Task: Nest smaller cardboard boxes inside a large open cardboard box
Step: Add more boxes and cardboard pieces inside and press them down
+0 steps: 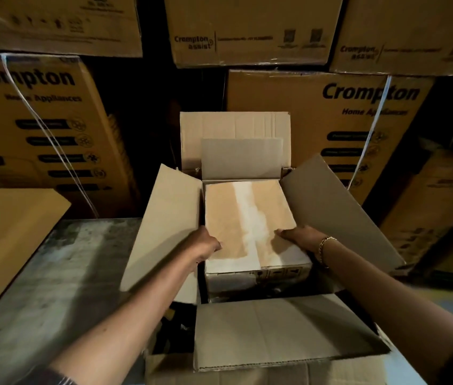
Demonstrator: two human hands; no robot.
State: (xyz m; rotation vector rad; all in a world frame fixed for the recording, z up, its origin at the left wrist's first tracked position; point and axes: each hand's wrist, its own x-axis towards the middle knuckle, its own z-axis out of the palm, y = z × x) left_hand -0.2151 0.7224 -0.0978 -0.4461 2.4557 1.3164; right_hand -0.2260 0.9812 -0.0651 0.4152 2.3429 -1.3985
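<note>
Dim storeroom. A scuffed grey metal surface (67, 273) is seen at left. The stacked cartons (317, 120) behind are printed "Crompton Home Appliances" and "Crompton assist"; the finer print cannot be read. The smaller box (247, 212), taped along its top, is held between the raised flaps of the large open box (275, 332), its lower part hidden. It is gripped at its side edges by the left hand (205, 245) and right hand (300, 237), whose fingers are curled over the edges with the tips hidden.
</note>
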